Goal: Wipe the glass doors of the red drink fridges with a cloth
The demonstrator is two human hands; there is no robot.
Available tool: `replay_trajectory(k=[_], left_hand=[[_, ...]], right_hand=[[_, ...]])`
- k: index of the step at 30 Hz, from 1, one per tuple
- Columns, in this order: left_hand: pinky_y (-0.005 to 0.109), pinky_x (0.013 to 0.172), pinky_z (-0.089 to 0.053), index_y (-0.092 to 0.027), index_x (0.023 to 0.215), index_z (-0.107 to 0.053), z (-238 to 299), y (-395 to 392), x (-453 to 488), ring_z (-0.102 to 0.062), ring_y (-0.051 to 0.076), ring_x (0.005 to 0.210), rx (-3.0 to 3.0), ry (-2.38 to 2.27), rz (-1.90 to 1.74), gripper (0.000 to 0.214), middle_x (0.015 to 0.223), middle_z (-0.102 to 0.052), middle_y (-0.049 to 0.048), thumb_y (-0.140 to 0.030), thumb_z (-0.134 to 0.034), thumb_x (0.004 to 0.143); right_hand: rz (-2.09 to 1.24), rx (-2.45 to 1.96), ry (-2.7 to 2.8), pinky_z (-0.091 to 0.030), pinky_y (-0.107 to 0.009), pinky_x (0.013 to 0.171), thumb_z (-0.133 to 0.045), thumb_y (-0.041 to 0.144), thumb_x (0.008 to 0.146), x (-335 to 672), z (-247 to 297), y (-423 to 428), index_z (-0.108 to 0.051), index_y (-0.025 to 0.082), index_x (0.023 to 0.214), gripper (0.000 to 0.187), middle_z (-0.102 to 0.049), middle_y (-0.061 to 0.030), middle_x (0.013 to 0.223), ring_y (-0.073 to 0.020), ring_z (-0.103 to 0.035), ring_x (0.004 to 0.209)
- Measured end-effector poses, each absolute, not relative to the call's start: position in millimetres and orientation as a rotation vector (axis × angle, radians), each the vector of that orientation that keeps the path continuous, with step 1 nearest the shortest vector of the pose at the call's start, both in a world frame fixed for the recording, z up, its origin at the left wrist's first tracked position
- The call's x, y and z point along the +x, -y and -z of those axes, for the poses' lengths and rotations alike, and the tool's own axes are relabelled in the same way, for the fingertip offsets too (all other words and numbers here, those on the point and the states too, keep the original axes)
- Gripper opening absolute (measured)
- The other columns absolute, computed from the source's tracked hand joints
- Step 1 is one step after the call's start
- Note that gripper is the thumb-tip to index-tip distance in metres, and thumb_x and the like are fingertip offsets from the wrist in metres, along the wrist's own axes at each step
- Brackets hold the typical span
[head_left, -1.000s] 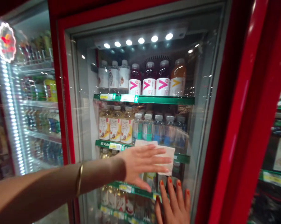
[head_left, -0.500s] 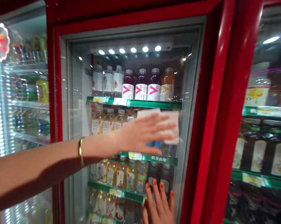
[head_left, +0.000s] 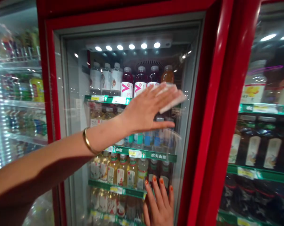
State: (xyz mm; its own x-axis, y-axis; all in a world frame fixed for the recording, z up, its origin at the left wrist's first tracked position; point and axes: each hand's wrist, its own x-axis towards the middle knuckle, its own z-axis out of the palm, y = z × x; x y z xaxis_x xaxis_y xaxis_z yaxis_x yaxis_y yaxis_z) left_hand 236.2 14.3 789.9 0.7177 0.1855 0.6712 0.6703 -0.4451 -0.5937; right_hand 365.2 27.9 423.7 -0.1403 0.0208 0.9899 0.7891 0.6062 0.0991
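Observation:
My left hand, with a gold bracelet on its wrist, reaches across from the left. Its outstretched fingers press a thin white paper towel against the glass door of a drinks fridge, near the upper right. The hand covers part of the towel. Lower down, my right hand, with orange nails, lies flat on the same glass with its fingers apart, holding nothing. Behind the glass stand purple drink bottles and, on a lower shelf, pale yellow bottles.
A red frame surrounds the glass door. Another fridge with dark bottles stands at the right. To the left is a lit fridge with shelves of drinks. Green strips with price tags edge the middle fridge's shelves.
My left hand has moved upward over the glass with the paper towel, which now looks tilted and blurred. My right hand stays in place on the door. The view has shifted slightly.

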Motion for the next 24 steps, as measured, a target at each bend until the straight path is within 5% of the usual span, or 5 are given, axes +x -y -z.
replay_trajectory(k=[9, 14, 17, 20, 24], left_hand=[[0.030, 0.143, -0.020, -0.022, 0.175, -0.025, -630.6, -11.7, 219.7, -0.003, 0.014, 0.174, -1.945, 0.382, 0.247, 0.098, 0.185, -0.020, -0.0046, -0.084, -0.029, 0.099], [0.048, 0.145, -0.003, -0.026, 0.176, -0.016, -747.6, -17.6, 124.2, -0.010, 0.027, 0.175, -1.887, 0.991, 0.909, 0.109, 0.186, -0.021, 0.0019, -0.092, -0.042, 0.094], [0.059, 0.144, 0.002, -0.014, 0.175, 0.004, -764.2, -20.2, 74.1, 0.006, 0.031, 0.174, -1.651, 1.251, 1.137, 0.095, 0.188, 0.001, 0.0125, -0.076, -0.019, 0.107], [0.063, 0.143, -0.005, -0.014, 0.174, 0.011, -664.3, -2.0, 78.8, 0.014, 0.033, 0.173, -1.511, 1.338, 1.131, 0.099, 0.187, 0.012, 0.0148, -0.078, -0.020, 0.105], [0.067, 0.123, -0.054, -0.020, 0.176, 0.009, -451.7, 32.5, 143.4, 0.013, 0.029, 0.169, -1.452, 1.399, 1.058, 0.105, 0.185, 0.017, 0.0065, -0.065, -0.041, 0.096]], right_hand=[[0.760, -0.601, 1.548, -0.022, -0.057, 0.141, -0.068, 0.022, 0.087, 367.6, -416.1, -33.2, -0.071, 0.024, 0.145, 0.058, -0.076, -0.0092, 0.143, -0.0312, -0.039, 0.166], [0.748, -0.693, 1.616, -0.018, -0.056, 0.141, -0.062, 0.025, 0.096, 369.9, -429.1, -18.8, -0.052, 0.026, 0.165, 0.070, -0.067, -0.0075, 0.156, -0.0275, -0.036, 0.167], [0.735, -0.729, 1.605, -0.013, -0.056, 0.142, -0.063, 0.024, 0.099, 370.5, -433.4, -12.0, -0.044, 0.028, 0.169, 0.073, -0.054, -0.0061, 0.168, -0.0269, -0.034, 0.168], [0.820, -0.705, 1.627, -0.007, -0.052, 0.143, -0.064, 0.027, 0.100, 372.3, -434.3, -15.0, -0.045, 0.025, 0.169, 0.071, -0.040, -0.0054, 0.176, -0.0282, -0.032, 0.168], [0.875, -0.677, 1.607, -0.012, -0.051, 0.142, -0.064, 0.032, 0.102, 373.5, -433.6, -21.5, -0.047, 0.027, 0.168, 0.068, -0.040, -0.0035, 0.176, -0.0284, -0.034, 0.167]])
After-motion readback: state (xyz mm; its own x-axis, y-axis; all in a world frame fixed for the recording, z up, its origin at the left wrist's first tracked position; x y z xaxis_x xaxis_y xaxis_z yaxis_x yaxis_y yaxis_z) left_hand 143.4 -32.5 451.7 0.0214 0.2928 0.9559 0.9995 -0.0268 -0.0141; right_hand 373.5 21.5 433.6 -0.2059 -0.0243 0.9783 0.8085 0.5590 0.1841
